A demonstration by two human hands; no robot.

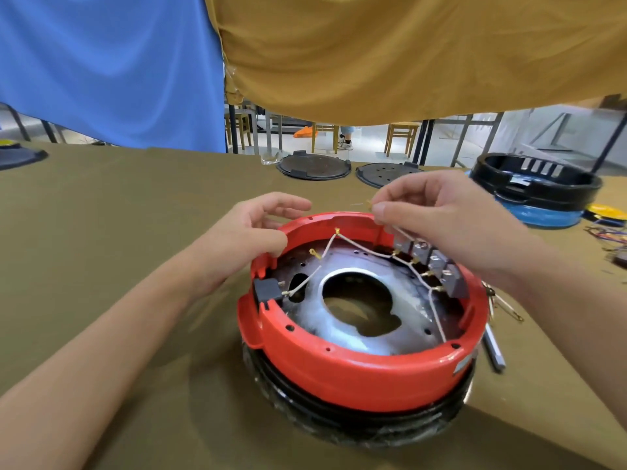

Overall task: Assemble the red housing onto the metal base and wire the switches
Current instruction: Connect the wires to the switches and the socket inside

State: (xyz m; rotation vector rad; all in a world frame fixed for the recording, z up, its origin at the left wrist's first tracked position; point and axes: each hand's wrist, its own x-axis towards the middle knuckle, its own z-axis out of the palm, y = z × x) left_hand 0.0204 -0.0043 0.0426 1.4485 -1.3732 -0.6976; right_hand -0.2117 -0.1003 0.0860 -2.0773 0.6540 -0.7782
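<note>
The red housing (pixel 353 371) sits round the metal base (pixel 342 320), a shiny plate with a large centre hole, on a black ring. Several grey switches (pixel 429 257) line the housing's inner right wall, and one dark switch (pixel 268 290) sits at the left. White wires (pixel 356 247) with brass terminals run between them. My right hand (pixel 437 218) pinches a wire end with a brass terminal above the far rim. My left hand (pixel 258 228) rests at the housing's far left rim, fingers loosely curled, holding nothing.
The olive-brown table (pixel 118 232) carries two black round lids (pixel 314 166) at the back, a stack of black and blue housings (pixel 536 191) at far right, loose coloured wires (pixel 607 235), and a grey tool (pixel 493 351) beside the housing. Blue and mustard cloths hang ahead.
</note>
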